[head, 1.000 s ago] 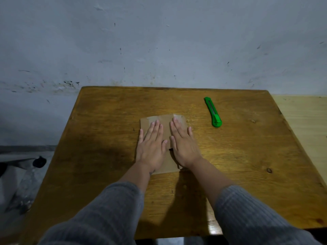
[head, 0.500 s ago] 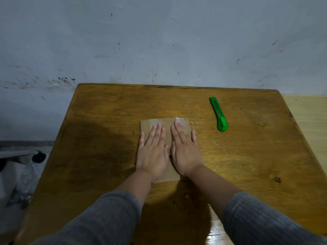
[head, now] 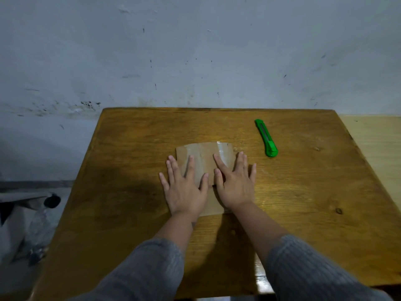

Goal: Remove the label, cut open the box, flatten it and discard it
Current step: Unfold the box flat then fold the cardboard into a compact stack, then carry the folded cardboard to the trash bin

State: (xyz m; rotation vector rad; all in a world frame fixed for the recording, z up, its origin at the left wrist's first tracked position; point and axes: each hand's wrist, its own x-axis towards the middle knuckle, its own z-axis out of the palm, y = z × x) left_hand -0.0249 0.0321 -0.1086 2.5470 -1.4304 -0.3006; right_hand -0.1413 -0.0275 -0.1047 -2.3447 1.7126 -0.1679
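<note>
Head view: the wooden bench (head: 130,192) carries a flattened cardboard box (head: 204,157) near its middle, lying flat with glossy clear tape across its far end. The left hand (head: 184,190) and right hand (head: 235,183) both lie palm-down on it, fingers straight and spread; neither grip is closed on anything, each simply presses the cardboard, with the outer fingers spilling onto the wood. To flatten it well, the person would likely do best to keep the palms flat, lean weight over the creases and sweep outward so the folds do not spring back, before lifting it to discard. A green utility knife (head: 266,137) lies apart to the right, untouched. No label, brand or legible writing shows on the box or the knife.
</note>
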